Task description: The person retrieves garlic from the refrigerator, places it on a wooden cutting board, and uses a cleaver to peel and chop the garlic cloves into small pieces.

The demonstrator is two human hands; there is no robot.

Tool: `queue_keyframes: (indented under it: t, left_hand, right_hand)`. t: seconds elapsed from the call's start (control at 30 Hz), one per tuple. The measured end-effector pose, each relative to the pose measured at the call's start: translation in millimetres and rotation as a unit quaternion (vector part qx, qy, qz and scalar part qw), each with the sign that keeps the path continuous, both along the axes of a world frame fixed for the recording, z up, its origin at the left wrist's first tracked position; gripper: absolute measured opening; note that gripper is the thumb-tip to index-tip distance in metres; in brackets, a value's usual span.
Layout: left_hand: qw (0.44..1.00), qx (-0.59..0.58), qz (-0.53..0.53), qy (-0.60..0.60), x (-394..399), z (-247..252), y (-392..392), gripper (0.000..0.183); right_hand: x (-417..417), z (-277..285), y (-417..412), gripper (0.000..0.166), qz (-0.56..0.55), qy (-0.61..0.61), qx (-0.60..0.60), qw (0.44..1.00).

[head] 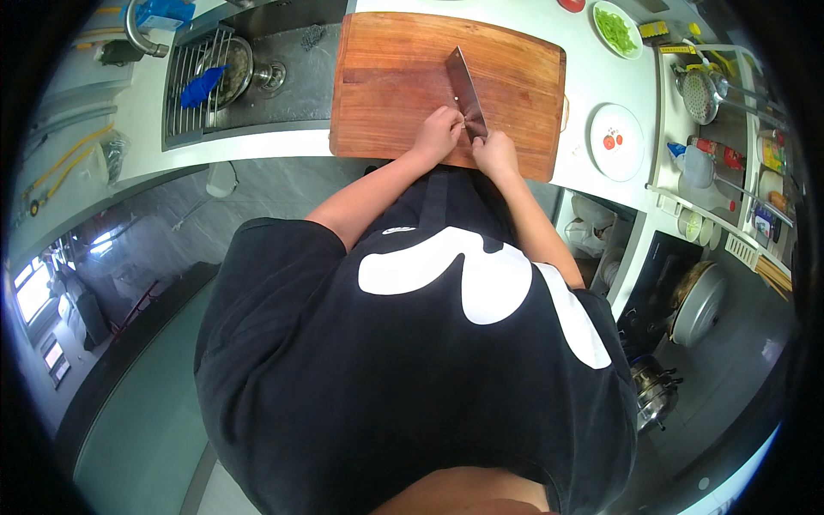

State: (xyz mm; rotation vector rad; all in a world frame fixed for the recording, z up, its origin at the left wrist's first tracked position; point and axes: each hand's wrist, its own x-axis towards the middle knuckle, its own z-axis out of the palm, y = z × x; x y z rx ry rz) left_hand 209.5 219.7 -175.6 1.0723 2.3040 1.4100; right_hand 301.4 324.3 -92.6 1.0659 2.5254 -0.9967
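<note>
A wooden cutting board (393, 84) lies on the white counter before me. My right hand (496, 153) is closed around the handle of a cleaver (465, 87), whose broad steel blade points away from me over the board. My left hand (439, 134) is beside the blade's left face near the handle, its fingertips drawn together close to the metal. Whether something small is pinched in those fingertips cannot be told. A tiny pale bit sticks to the blade.
Left is a steel sink (302, 96) with a rack (177, 96), a blue cloth (203, 87) and a strainer. Right are a white plate with a tomato pattern (617, 141), a dish of sliced green vegetable (615, 31), a utensil shelf and a stove (660, 277) with a pan.
</note>
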Motion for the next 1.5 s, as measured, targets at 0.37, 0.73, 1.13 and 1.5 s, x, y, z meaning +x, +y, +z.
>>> queue_keyframes:
  t: [0.37,0.73,1.13,1.5]
  left_hand:
    - [0.994,-0.099,-0.014,-0.037,0,23,12,0.009]
    - [0.99,-0.107,0.018,-0.087,-13,8,13,0.016]
    - [0.958,-0.218,-0.139,0.122,29,42,-12,0.068]
    - [0.962,-0.249,-0.066,0.094,13,38,2,0.064]
  right_hand:
    - [17,-1,4,0.027,-0.016,0.036,0.054,0.998]
    - [24,9,6,0.026,-0.025,0.03,0.04,0.998]
    - [20,-6,7,0.032,-0.097,0.071,0.037,0.992]
    - [21,7,1,0.031,-0.067,0.058,0.028,0.996]
